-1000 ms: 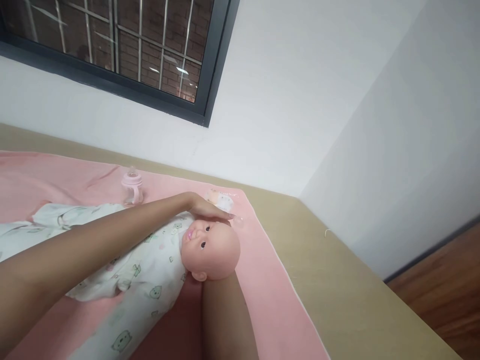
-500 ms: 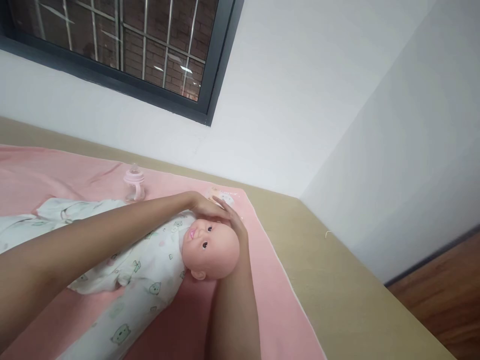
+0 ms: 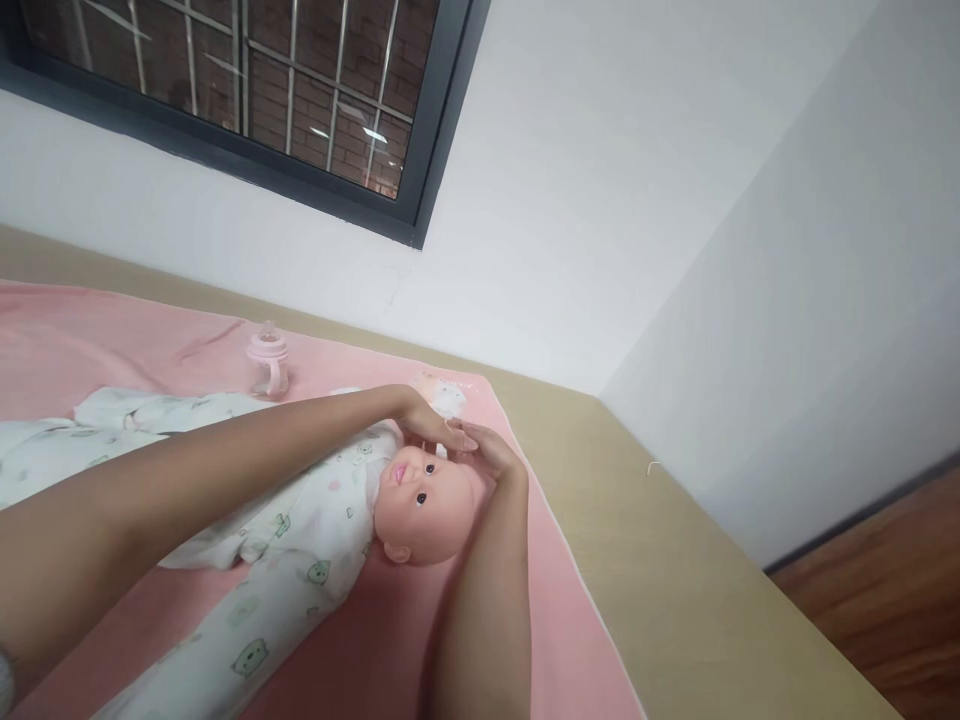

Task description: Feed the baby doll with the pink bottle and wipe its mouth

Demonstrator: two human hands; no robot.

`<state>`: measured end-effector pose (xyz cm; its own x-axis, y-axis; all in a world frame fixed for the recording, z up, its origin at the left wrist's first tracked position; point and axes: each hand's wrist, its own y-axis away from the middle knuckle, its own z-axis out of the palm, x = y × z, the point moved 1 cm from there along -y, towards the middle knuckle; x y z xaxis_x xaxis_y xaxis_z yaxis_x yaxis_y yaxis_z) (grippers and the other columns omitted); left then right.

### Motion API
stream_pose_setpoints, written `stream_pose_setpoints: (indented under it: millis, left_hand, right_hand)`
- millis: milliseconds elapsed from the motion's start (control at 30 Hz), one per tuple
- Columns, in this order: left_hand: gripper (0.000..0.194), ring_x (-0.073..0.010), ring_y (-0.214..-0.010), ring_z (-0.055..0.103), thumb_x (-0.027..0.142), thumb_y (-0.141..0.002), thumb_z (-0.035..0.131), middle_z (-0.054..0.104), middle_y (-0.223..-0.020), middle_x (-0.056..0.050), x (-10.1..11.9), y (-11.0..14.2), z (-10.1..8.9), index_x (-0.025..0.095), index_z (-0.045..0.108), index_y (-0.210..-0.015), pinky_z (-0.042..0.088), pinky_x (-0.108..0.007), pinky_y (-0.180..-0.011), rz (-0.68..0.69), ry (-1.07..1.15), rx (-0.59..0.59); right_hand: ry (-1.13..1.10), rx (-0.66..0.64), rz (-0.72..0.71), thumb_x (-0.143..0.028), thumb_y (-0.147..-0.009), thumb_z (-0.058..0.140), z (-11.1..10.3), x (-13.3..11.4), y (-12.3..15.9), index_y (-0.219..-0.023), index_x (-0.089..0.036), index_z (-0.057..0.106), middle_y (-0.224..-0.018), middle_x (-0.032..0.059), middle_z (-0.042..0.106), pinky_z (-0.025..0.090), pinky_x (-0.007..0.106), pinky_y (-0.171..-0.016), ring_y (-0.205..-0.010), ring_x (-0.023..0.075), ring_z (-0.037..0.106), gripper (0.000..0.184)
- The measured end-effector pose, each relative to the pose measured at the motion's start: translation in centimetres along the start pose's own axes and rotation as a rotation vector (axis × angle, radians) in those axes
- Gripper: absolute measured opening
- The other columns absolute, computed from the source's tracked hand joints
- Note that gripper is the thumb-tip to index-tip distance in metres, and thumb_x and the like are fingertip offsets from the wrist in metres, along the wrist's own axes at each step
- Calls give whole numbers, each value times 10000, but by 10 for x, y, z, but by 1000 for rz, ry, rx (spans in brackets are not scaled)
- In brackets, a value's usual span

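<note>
Item 1: doll (image 3: 322, 530), one, face up on the pink blanket (image 3: 562, 650), in a pale patterned outfit. Taking twelve as away from me, its long axis runs roughly nine to three, legs toward nine, crown toward three.

Item 2: doll's head (image 3: 427, 515), bald, lying at about seven o'clock from my paired fingertips; the trunk lies toward eight and nine.

Item 3: my left hand (image 3: 433, 415), at the head's twelve to one o'clock, just beyond its far side. Forearm (image 3: 247, 460) enters from eight o'clock and crosses above the trunk.

Item 4: my right hand (image 3: 491, 452), at the head's one to two o'clock. Forearm rises from six and curves past the crown, overlapping it in view; this arm is the nearer to the crown, the left hand to the far cheek.

Condition of hands: fingers slightly bent, tips meeting or overlapping. A small white thing (image 3: 441, 452) shows beneath the left fingers; whether either hand grips it, I cannot tell.

Item 5: pink-topped bottle (image 3: 268, 365), upright, ten o'clock from my hands.

Item 6: whitish packet (image 3: 448, 400), just beyond my fingers at twelve.
</note>
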<state>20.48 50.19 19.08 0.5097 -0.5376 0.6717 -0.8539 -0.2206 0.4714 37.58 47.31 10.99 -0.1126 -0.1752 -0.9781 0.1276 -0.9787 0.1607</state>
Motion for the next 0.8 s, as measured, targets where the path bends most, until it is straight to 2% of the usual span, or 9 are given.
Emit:
stream_pose_setpoints:
  millis: [100, 200, 300, 400, 533, 667, 733, 800]
  left_hand:
    - [701, -285, -980, 636, 708, -803, 415, 692, -1057, -146, 6, 18, -13, 160, 593, -1203, 487, -387, -895, 31, -36, 93]
    - [645, -265, -978, 633, 675, -835, 412, 674, -1103, -143, 11, 45, -21, 148, 583, -1163, 458, -373, -912, 31, -96, 320]
    - [578, -268, -991, 622, 636, -852, 436, 660, -1134, -136, 12, 73, -16, 154, 589, -1133, 452, -358, -876, -38, -133, 479]
    - [511, -260, -995, 614, 598, -870, 439, 661, -1137, -109, 11, 96, -3, 169, 608, -1089, 450, -317, -828, -53, -123, 605]
    - [517, -242, -985, 608, 613, -879, 425, 660, -1136, -75, 7, 115, 11, 181, 623, -1085, 442, -292, -805, -61, -112, 713]
    - [534, -237, -996, 595, 642, -866, 434, 646, -1171, -45, -4, 123, 17, 211, 635, -1109, 446, -291, -800, -41, -139, 781]
    - [515, -234, -1016, 591, 627, -860, 456, 637, -1191, -41, -11, 124, 18, 220, 627, -1124, 454, -290, -807, -29, -113, 809]
    - [515, -241, -1043, 587, 606, -848, 485, 629, -1205, -56, -19, 124, 19, 214, 602, -1160, 462, -297, -820, -33, -90, 837]
  right_hand:
    - [22, -37, 37, -272, -699, 729, 1, 5, -3, -891, -132, 658, -651, -6, 600, 478, 209, -599, -565, 81, 545, 248]
    - [34, -84, 101, -201, -688, 744, 1, 7, -6, -984, -134, 650, -770, 33, 656, 515, 256, -711, -687, 110, 610, 318]
    - [46, -88, 132, -141, -691, 736, -1, 9, -8, -973, -134, 665, -806, 54, 672, 520, 279, -765, -745, 120, 616, 291]
    - [51, -66, 143, -119, -677, 741, -4, 11, -11, -918, -124, 691, -759, 55, 665, 519, 286, -738, -698, 118, 597, 246]
    - [41, -41, 118, -172, -657, 771, -5, 12, -13, -892, -115, 712, -666, 30, 619, 486, 266, -660, -616, 96, 538, 248]
    - [34, -41, 33, -266, -627, 803, -5, 2, -6, -922, -136, 723, -621, -13, 559, 423, 222, -593, -567, 62, 459, 333]
    - [70, -62, -28, -300, -626, 801, -5, -10, 1, -935, -146, 729, -665, -8, 571, 393, 208, -571, -561, 49, 433, 353]
    - [138, -93, -88, -311, -653, 777, -2, -24, 9, -949, -162, 733, -847, 27, 624, 386, 210, -574, -576, 40, 421, 335]
